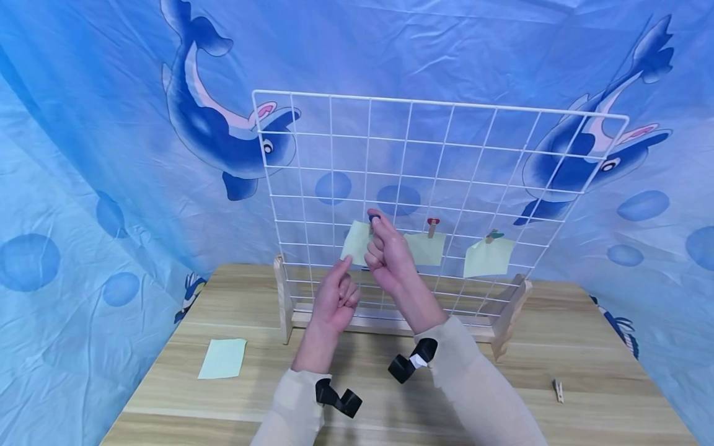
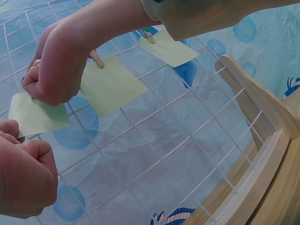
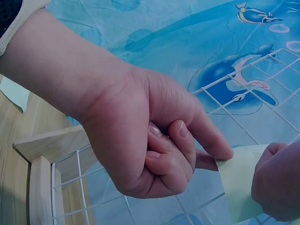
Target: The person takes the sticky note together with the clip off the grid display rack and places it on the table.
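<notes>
In the head view my left hand (image 1: 334, 300) pinches the lower left corner of a pale green paper note (image 1: 355, 243) between thumb and index finger, the other fingers curled. Above it, my right hand (image 1: 389, 251) pinches a clip with a dark blue top (image 1: 374, 218) at the note's upper edge, against a white wire grid (image 1: 310, 220). The clip's body is mostly hidden by the fingers. A second note (image 1: 426, 251) hangs to the right under a clothespin with a red heart (image 1: 432, 224). Further right, a third note (image 1: 488, 258) hangs from a green-topped clothespin (image 1: 494, 235).
The grid stands in a wooden base (image 1: 385, 323) with side feet (image 1: 512, 316) on a wood-grain table (image 1: 184, 396). A loose green note (image 1: 222, 358) lies at left; a plain clothespin (image 1: 558, 391) lies at right. A blue dolphin-print curtain (image 1: 480, 56) hangs behind.
</notes>
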The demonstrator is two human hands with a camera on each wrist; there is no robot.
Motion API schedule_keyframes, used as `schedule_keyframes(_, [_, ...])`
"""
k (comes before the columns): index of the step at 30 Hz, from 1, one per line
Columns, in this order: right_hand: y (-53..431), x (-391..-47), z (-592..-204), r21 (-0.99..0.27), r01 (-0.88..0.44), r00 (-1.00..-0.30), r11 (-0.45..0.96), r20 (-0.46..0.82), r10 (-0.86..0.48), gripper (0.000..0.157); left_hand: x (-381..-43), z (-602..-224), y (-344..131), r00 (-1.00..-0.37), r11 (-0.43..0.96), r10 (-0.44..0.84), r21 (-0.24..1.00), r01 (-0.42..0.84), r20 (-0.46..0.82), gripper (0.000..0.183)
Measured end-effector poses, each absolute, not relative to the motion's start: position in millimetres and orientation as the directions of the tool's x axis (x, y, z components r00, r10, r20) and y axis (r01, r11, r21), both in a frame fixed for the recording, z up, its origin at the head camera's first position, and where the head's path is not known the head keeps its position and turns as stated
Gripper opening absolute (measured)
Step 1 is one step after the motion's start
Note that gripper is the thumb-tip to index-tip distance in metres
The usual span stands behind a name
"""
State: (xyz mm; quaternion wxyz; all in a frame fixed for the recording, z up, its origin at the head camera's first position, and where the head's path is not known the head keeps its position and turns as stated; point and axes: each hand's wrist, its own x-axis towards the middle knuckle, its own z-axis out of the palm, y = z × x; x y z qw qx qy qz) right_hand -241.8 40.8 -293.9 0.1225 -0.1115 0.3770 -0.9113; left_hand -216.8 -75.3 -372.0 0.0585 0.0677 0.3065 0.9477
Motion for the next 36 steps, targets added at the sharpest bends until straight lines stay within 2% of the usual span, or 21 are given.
schedule_keyframes(24, [41, -236, -290, -0.666, 0.111, -0.94, -0.737, 0.17, -0.296, 0.017, -208, -373, -77, -0.99, -0.804, 0.131, 0.59, -0.072, 0.058, 0.027])
schedule_keyframes(30, [44, -229, -292, -0.668, 0.119, -0.936, -0.735, 0.171, -0.307, 0.025, -206, -376, -79, -0.988, -0.799, 0.136, 0.598, -0.064, 0.077, 0.03])
schedule_keyframes(36, [45, -223, -293, -0.649, 0.135, -0.929, -0.749, 0.18, -0.324, 0.015, -201, -377, -84, -0.989, -0.804, 0.128, 0.591, -0.063, 0.07, 0.035])
